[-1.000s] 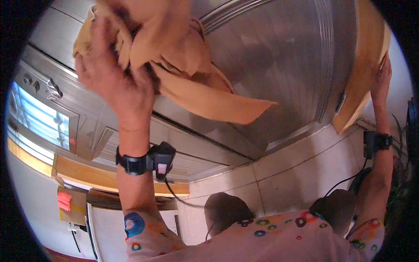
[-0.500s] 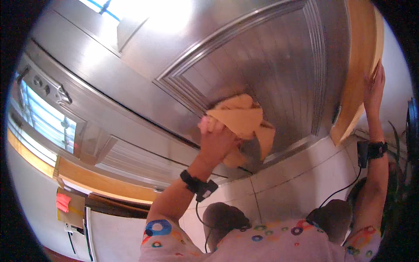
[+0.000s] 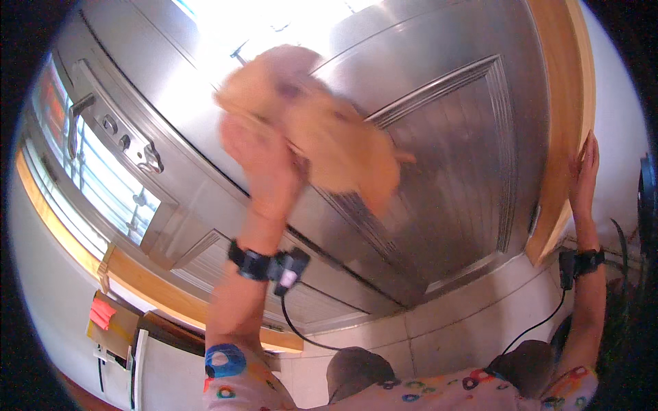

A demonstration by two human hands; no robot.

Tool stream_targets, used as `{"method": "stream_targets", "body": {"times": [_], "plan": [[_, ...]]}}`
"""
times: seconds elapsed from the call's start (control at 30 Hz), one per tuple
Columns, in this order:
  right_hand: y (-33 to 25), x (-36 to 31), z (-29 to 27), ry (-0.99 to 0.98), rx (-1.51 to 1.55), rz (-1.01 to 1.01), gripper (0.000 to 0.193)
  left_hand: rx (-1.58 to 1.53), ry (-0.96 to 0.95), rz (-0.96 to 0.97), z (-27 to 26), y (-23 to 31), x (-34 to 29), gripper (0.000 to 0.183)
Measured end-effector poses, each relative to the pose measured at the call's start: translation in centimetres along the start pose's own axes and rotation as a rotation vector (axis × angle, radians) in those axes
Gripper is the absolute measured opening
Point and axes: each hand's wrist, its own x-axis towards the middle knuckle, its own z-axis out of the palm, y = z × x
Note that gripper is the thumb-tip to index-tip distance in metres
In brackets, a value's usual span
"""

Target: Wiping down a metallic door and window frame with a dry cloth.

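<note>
My left hand [image 3: 264, 154] is closed on a yellowish-tan cloth [image 3: 343, 147], which is bunched at the fingers and hangs loosely to the right. Both are smeared by motion. The cloth is in front of the grey metal door [image 3: 439, 185], over the upper left corner of its recessed panel; whether it touches the surface I cannot tell. At the right, my right hand [image 3: 585, 175] rests against the outer edge of the wooden door frame [image 3: 558, 103], fingers stretched upward and holding nothing.
A lever handle and lock plate [image 3: 116, 130] stand out at the left, above a barred glass pane [image 3: 113, 181]. Pale floor tiles [image 3: 384, 342] lie below the door. Dark leaves [image 3: 624, 274] are at the far right, and a cardboard piece [image 3: 113, 332] at lower left. Cables run from both wristbands.
My left hand has moved up and to the left with the cloth, from the panel's lower part to its upper left corner. My right hand stays at the frame's edge.
</note>
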Motion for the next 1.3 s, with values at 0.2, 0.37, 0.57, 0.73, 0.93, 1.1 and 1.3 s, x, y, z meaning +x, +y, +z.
{"method": "stream_targets", "body": {"times": [0.2,0.37,0.57,0.73,0.93,1.1,1.3], "plan": [[-0.2,-0.1,1.0,0.022,0.006,0.008,0.063,-0.351,0.154,-0.182,0.9,-2.1,5.0,0.030],[-3.9,-0.8,-0.1,0.045,-0.090,0.040,0.062,-0.284,-0.043,0.055,1.4,6.5,1.9,0.034],[-24.6,3.1,-3.5,-0.113,0.643,-0.562,0.074,-0.670,-0.026,-0.191,0.5,11.1,-1.1,0.043],[-31.2,3.6,-2.2,-0.737,1.102,-0.197,0.062,-1.709,0.026,-0.910,0.6,13.0,-3.4,0.053],[-30.8,7.1,-0.5,-0.644,0.826,-0.592,0.040,-1.671,0.065,-0.972,0.0,11.7,-5.5,0.043],[-25.5,21.0,1.1,0.664,0.145,-0.506,0.022,-1.579,-0.571,-0.901,-2.0,11.8,-15.3,0.032],[-32.0,20.6,5.2,0.225,0.246,-0.526,0.016,-1.363,-1.245,-0.466,-3.7,13.2,-31.7,0.029]]}}
